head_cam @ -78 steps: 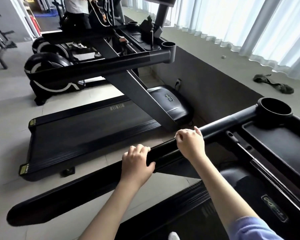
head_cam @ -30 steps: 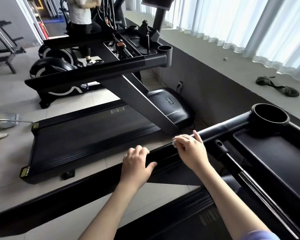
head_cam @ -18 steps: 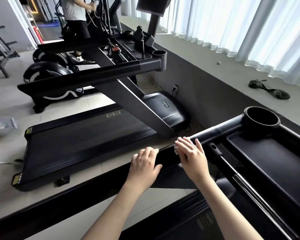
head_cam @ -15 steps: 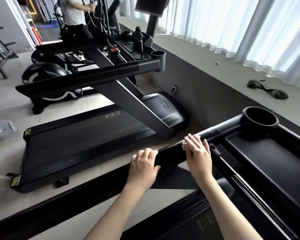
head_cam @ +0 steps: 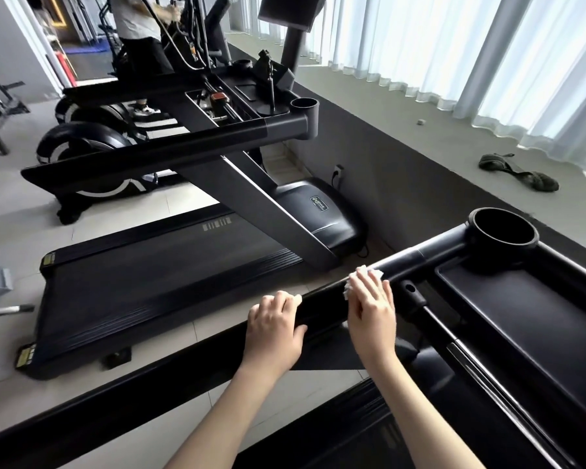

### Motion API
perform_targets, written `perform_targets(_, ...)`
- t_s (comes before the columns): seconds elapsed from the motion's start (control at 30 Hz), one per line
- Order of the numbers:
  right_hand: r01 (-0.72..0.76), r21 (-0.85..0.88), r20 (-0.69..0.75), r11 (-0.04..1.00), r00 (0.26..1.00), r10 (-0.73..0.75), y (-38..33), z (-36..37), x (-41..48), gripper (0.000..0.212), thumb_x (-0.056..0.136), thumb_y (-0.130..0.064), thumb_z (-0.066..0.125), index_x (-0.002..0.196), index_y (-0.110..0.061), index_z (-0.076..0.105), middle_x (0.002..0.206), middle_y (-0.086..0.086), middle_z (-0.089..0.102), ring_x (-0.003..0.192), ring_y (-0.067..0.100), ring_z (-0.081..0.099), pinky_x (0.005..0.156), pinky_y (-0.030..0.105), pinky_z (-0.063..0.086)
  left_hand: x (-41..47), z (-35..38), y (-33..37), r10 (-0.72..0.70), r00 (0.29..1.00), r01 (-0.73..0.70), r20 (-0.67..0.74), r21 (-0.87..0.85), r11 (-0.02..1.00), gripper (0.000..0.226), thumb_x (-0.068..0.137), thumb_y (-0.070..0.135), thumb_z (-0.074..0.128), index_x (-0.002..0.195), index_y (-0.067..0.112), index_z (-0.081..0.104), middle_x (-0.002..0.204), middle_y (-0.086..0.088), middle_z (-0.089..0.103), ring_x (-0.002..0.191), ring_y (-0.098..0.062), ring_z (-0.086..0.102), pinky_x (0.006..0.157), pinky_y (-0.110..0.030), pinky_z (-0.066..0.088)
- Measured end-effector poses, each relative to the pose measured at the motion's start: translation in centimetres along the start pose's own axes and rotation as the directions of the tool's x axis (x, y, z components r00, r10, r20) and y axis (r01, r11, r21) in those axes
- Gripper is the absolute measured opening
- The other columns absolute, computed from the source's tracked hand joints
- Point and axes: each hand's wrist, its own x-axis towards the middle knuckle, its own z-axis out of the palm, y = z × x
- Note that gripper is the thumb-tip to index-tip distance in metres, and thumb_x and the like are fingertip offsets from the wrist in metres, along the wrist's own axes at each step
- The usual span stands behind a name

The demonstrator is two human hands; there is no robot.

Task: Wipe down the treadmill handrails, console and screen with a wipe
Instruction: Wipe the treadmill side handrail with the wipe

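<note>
Our left hand (head_cam: 274, 330) grips the handrail (head_cam: 322, 302). Our flat right hand (head_cam: 372, 309) presses a wipe (head_cam: 362, 274) onto it. The rail runs lower-left to mid-right.

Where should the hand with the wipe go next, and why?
Probably slide the right hand and its wipe a little along the handrail toward the cup holder. It presses the wipe flat just short of that stretch, while the left hand grips the handrail behind it.
</note>
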Motion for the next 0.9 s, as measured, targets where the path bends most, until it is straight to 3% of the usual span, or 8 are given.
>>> perform_targets(0.1, 0.191, -0.019, 0.081, 0.981, 0.979, -0.188, 0.8, -1.1, 1.3, 0.034, 0.091, -0.021, 0.043, 0.102, -0.011, 0.074, 0.113, 0.004, 0.07, 0.115, 0.021, 0.059, 0.109, 0.04, 0.029, 0.0, 0.0, 0.1, -0.009, 1.0, 0.009, -0.013, -0.006, 1.0, 0.048, 0.091, 0.035, 0.059, 0.135, 0.02, 0.049, 0.127, 0.004, 0.05, 0.12, -0.021, 0.045, 0.097, -0.033, 0.032)
perform_targets(0.27, 0.001, -0.127, 0.205, 0.992, 0.978, 0.025, 1.0, -1.7, 6.2, 0.024, 0.082, -0.022, 0.048, 0.076, -0.017, 0.071, 0.086, -0.001, 0.072, 0.093, 0.022, 0.065, 0.108, 0.034, 0.019, -0.1, -0.1, 0.1, -0.019, 1.0, 0.019, -0.004, -0.021, 1.0, 0.049, 0.092, 0.036, 0.057, 0.138, 0.022, 0.046, 0.13, 0.006, 0.048, 0.123, -0.018, 0.042, 0.1, -0.031, 0.03)
perform_targets(0.33, 0.037, -0.104, 0.251, 0.994, 0.968, -0.01, 0.4, -1.1, 5.7, 0.024, 0.081, -0.021, 0.049, 0.074, -0.017, 0.071, 0.085, -0.002, 0.072, 0.089, 0.02, 0.066, 0.11, 0.035, 0.021, -0.2, -0.2, 0.1, -0.019, 1.0, 0.019, -0.007, -0.023, 1.0, 0.049, 0.093, 0.037, 0.056, 0.139, 0.022, 0.046, 0.13, 0.007, 0.047, 0.123, -0.018, 0.042, 0.1, -0.03, 0.03)
perform_targets(0.4, 0.191, -0.058, 0.244, 0.98, 0.954, -0.171, 0.8, -1.1, 4.6, 0.02, 0.083, -0.02, 0.054, 0.08, -0.018, 0.073, 0.088, -0.006, 0.072, 0.089, 0.015, 0.066, 0.109, 0.041, 0.03, -0.1, -0.2, 0.1, -0.02, 1.0, 0.019, -0.004, -0.024, 1.0, 0.05, 0.093, 0.037, 0.056, 0.139, 0.023, 0.045, 0.131, 0.007, 0.046, 0.124, -0.017, 0.041, 0.1, -0.03, 0.03)
perform_targets(0.47, 0.245, -0.055, 0.235, 0.968, 0.945, -0.226, 2.1, -1.7, 4.7, 0.021, 0.086, -0.021, 0.054, 0.087, -0.019, 0.074, 0.095, -0.008, 0.073, 0.096, 0.012, 0.065, 0.107, 0.043, 0.032, 0.0, -0.3, 0.1, -0.022, 1.0, 0.022, 0.001, -0.019, 1.0, 0.05, 0.093, 0.038, 0.055, 0.14, 0.024, 0.043, 0.132, 0.008, 0.045, 0.124, -0.016, 0.04, 0.101, -0.029, 0.03)
perform_targets(0.63, 0.026, -0.102, 0.076, 0.994, 0.997, -0.018, 2.8, -1.4, 3.6, 0.039, 0.092, -0.027, 0.041, 0.105, -0.009, 0.073, 0.115, 0.008, 0.07, 0.116, 0.026, 0.061, 0.109, 0.038, 0.023, -0.1, -0.1, 0.2, -0.048, 0.999, 0.048, -0.01, -0.034, 0.998, 0.049, 0.091, 0.036, 0.057, 0.137, 0.023, 0.047, 0.13, 0.008, 0.048, 0.122, -0.017, 0.043, 0.098, -0.03, 0.032)
perform_targets(0.8, 0.168, -0.04, 0.106, 0.985, 0.981, -0.163, 2.3, -1.5, 0.2, 0.041, 0.094, -0.019, 0.037, 0.124, -0.008, 0.064, 0.136, 0.008, 0.057, 0.131, 0.019, 0.043, 0.111, 0.038, 0.026, 0.1, 0.2, 0.2, -0.062, 0.997, 0.061, -0.041, -0.043, 0.997, 0.046, 0.086, 0.033, 0.061, 0.13, 0.019, 0.054, 0.124, 0.006, 0.053, 0.118, -0.019, 0.046, 0.096, -0.032, 0.034)
perform_targets(0.9, 0.047, -0.108, 0.063, 0.993, 0.997, -0.041, 4.1, -2.1, 1.5, 0.043, 0.094, -0.017, 0.036, 0.124, -0.008, 0.065, 0.136, 0.008, 0.057, 0.132, 0.021, 0.044, 0.112, 0.04, 0.025, 0.1, 0.4, 0.3, -0.06, 0.996, 0.058, -0.061, -0.033, 0.998, 0.043, 0.079, 0.029, 0.067, 0.12, 0.015, 0.062, 0.113, 0.003, 0.06, 0.107, -0.024, 0.054, 0.088, -0.038, 0.041)
